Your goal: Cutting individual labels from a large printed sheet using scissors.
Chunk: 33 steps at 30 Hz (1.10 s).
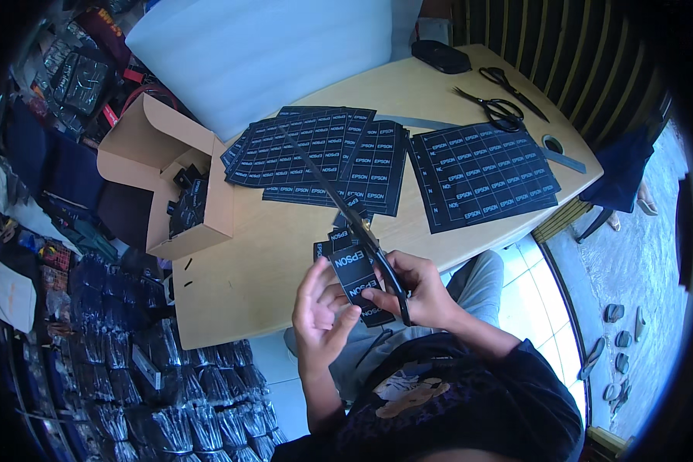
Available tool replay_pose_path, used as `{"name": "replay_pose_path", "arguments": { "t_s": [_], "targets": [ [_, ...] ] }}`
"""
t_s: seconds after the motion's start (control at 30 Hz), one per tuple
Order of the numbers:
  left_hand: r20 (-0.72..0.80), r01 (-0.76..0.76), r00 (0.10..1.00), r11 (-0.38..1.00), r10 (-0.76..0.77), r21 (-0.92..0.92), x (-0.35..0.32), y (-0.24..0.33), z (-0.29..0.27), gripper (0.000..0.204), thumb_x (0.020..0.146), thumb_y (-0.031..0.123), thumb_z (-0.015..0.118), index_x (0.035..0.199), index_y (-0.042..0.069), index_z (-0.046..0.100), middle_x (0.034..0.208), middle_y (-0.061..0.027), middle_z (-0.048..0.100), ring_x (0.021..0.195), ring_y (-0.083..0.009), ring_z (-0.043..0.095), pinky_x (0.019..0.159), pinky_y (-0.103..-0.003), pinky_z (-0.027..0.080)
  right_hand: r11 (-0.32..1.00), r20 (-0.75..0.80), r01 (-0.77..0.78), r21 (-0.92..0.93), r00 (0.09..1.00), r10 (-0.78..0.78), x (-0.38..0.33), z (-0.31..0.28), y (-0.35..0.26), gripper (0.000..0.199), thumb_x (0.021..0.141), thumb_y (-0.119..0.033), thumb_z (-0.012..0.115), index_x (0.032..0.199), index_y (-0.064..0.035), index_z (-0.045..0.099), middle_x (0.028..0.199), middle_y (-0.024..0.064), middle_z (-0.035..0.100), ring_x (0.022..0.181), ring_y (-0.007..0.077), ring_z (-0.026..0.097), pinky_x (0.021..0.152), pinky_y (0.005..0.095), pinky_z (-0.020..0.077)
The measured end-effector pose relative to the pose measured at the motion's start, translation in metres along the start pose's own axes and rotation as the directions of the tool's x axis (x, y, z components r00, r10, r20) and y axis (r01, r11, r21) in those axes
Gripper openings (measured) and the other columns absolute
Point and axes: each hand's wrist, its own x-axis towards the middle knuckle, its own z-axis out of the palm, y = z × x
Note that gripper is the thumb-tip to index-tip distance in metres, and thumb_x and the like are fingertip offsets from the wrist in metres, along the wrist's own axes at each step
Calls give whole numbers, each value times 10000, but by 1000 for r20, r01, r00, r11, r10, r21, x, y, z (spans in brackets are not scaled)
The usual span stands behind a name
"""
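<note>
Label strip [356,279], black with white print, is held in the air just off the near edge of the surface [262,262], in front of the person's chest. The left hand [321,308] pinches its lower end between thumb and fingertips, the grip closed on the strip, which keeps the strip taut and flat. The right hand [416,291] has its grip closed through the handles of a long pair of scissors [346,208], whose blades point away over the surface and cross the strip near its upper part; holding the strip up off the surface probably lets the blades pass freely on both sides of it.

On the surface beyond lie fanned sheets of uncut labels [323,158] toward the middle, and one separate label sheet [481,175] toward the right edge, all within easy reach of the hands. At the left edge an open cardboard box [173,185] holds small black pieces, likely placed there to catch cut pieces. Near the far right corner rest two spare scissors [500,96], a dark case [440,56] and a tape roll [552,144]. A large white sheet [262,54] leans at the far edge.
</note>
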Motion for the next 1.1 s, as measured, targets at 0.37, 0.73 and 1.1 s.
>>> {"name": "replay_pose_path", "arguments": {
  "t_s": [0.37,0.73,1.1],
  "targets": [
    [-214,-83,969,978,124,193,9,-2,-13,395,714,-93,708,1084,-54,576,1011,-104,597,720,-64,555,548,-159,400,998,248,-64,-21,966,67,-16,-46,-1,508,682,-364,795,895,25,547,725,31,549,662,98,531,610,247,427],
    [-35,-57,996,901,79,430,16,14,-30,439,689,-93,723,1109,-24,613,1040,-99,596,712,-21,536,504,-145,365,883,535,45,-468,809,243,-37,-114,-27,681,688,-561,706,929,62,569,705,118,576,638,251,600,594,349,462],
    [248,171,949,978,-197,122,14,0,-40,482,708,-70,723,1163,-39,567,1104,-115,570,842,-94,600,622,-170,495,897,700,69,-437,652,291,-24,-116,-37,659,720,-540,700,907,78,574,774,156,623,664,287,629,589,353,486]
  ]
}}
